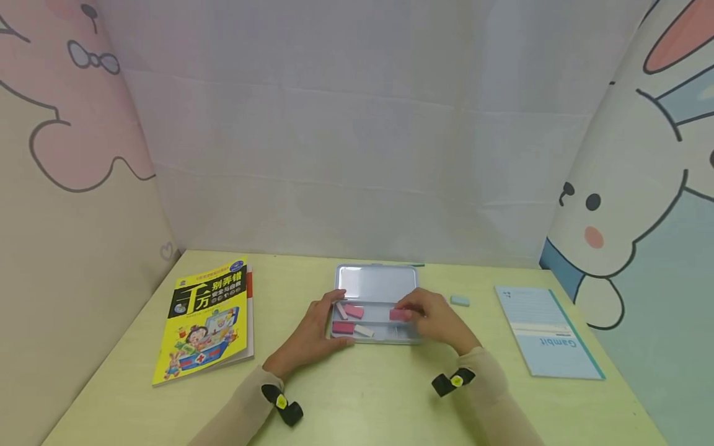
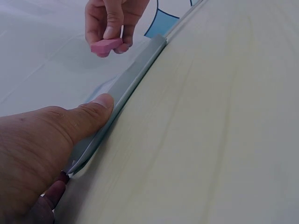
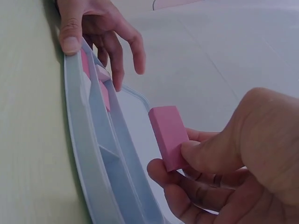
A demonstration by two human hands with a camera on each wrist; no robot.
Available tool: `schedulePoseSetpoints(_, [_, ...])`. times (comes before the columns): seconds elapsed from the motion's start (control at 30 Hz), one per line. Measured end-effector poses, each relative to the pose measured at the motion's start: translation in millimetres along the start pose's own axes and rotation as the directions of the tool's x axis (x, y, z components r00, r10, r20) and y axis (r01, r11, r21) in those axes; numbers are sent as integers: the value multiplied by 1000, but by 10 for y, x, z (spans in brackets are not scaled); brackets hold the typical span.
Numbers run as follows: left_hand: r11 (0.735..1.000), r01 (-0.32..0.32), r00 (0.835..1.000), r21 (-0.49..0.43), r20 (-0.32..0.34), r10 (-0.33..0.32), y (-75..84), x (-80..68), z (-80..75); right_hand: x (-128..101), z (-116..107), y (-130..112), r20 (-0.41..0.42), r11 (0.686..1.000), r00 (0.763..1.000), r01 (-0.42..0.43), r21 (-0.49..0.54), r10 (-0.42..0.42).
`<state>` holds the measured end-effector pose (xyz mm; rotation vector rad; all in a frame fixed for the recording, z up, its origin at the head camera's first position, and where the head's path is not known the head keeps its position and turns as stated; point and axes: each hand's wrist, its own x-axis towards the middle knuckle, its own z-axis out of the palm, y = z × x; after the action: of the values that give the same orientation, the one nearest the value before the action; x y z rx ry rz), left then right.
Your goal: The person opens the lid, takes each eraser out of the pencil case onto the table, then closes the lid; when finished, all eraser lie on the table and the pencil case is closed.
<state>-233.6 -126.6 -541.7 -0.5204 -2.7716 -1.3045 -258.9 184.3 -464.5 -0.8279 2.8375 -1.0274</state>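
A pale blue pencil case (image 1: 377,282) lies on the table with its lid swung back. My left hand (image 1: 311,336) holds it by the left end, thumb (image 2: 96,112) against the front wall. Over the case's right part, my right hand (image 1: 440,321) pinches a pink eraser (image 3: 168,137) between thumb and fingers, above the tray. Inside, the left part of the back compartment has a pink eraser (image 1: 354,311) and a slim pale one (image 1: 341,311). In the front compartment are a deeper pink eraser (image 1: 343,327) and a white eraser (image 1: 364,331).
A light green eraser (image 1: 460,300) lies right of the case. Farther right is a pale blue notebook (image 1: 549,334). On the left, a yellow book (image 1: 203,322) rests on another book. A thin dark green stick (image 1: 419,265) shows behind the lid.
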Motion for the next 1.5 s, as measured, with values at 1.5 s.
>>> schedulePoseSetpoints(1.5, [1000,4,1000,14,30,-4,56,-12,-30,-413,-731,971,57,842,849,-528,113,525])
